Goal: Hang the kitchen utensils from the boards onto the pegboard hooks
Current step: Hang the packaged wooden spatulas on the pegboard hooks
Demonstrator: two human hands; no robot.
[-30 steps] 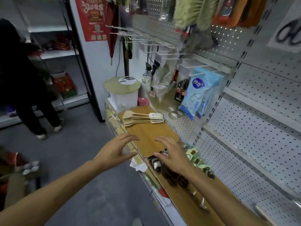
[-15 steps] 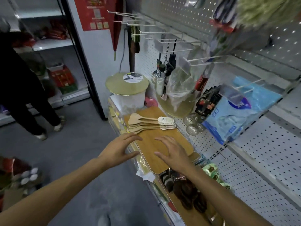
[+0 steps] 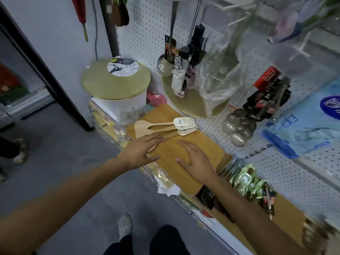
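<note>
Wooden spatulas (image 3: 158, 128) lie stacked on the bamboo board (image 3: 185, 150), now nearer as I've leaned in; my left hand (image 3: 139, 151) and right hand (image 3: 195, 159) reach flat, fingers spread, holding nothing yet.

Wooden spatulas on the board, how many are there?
4, I think. The wooden spatulas lie in one fanned stack on the far end of the wooden board, just beyond the left hand. More may be hidden underneath.

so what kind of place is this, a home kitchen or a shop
Most likely a shop aisle, not a home kitchen: a white pegboard wall with packaged goods on hooks, wooden spatulas with retail tags still attached, and metal strainers hanging with their labels.
</note>
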